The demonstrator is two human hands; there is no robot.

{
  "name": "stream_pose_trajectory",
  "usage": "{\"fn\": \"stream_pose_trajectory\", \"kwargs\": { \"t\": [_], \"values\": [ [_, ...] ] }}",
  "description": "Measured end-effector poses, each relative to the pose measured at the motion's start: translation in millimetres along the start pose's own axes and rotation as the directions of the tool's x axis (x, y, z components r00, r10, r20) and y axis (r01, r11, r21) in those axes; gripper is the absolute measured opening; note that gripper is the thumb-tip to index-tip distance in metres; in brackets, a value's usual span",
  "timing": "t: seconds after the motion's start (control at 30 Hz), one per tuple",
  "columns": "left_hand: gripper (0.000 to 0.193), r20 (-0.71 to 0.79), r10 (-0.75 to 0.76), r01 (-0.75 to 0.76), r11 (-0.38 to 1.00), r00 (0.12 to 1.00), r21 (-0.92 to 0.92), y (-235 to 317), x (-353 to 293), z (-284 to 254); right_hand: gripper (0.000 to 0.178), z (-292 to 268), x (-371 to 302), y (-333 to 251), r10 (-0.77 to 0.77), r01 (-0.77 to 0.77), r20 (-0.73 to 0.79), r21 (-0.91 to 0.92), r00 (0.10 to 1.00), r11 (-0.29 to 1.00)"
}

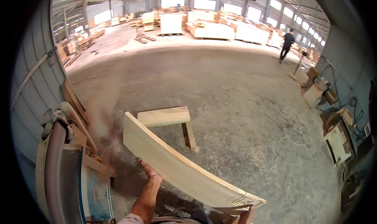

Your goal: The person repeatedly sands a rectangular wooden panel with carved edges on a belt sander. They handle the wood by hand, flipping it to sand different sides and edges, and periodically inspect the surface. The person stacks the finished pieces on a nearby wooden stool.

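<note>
Long and pale, the wooden panel (184,167) is held nearest to the viewer, tilted on its edge above the concrete floor (243,106). It has a carved groove at the near corner. The left hand (151,177) presses against the panel's left face, about the middle of its length, with the fingers bent onto the wood. The right hand (246,214) is under the near carved end of the panel; only a small part shows, so I cannot tell if its grip is closed or apart.

Left of the panel stands a belt sander (63,169) with a dark reddish belt and a blue body. Just behind the panel's far end stands a small wooden stool (169,120). Far behind the panel, stacks of pale boards (212,27) lie on the floor, and a person in dark clothes (287,45) walks near them. Right of the panel, well apart, wooden boxes (314,92) stand by the wall; their contents are not visible.
</note>
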State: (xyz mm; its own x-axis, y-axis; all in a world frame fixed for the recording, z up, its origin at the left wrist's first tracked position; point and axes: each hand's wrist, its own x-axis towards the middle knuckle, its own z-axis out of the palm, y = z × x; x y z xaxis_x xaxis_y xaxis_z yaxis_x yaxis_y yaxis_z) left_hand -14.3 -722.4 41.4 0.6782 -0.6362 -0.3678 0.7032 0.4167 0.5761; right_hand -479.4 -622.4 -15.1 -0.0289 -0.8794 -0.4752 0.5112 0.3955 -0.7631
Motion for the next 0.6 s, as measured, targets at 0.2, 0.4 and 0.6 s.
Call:
{"fn": "stream_pose_trajectory", "kwargs": {
  "t": [0.2, 0.4, 0.6],
  "values": [
    [0.056, 0.148, 0.300, -0.293, 0.954, 0.942, -0.067, -18.0, 19.3, -8.4, 0.066, 48.3, 82.1, -14.5, -0.146, 0.153, -0.249, 0.011, 0.957, 0.988],
    [0.058, 0.314, 0.274, -0.217, 0.954, 0.909, -0.206, -1.4, -3.5, -47.8, 0.043, 51.5, 155.8, 3.8, -0.307, 0.254, -0.034, -0.480, 0.951, 0.840],
    [0.057, 0.127, 0.427, -0.425, 0.904, 0.895, -0.046, 22.0, -7.7, -42.0, 0.048, 118.2, 165.9, -26.4, 0.034, -0.048, -0.146, -0.096, 0.989, 0.994]
  ]
}}
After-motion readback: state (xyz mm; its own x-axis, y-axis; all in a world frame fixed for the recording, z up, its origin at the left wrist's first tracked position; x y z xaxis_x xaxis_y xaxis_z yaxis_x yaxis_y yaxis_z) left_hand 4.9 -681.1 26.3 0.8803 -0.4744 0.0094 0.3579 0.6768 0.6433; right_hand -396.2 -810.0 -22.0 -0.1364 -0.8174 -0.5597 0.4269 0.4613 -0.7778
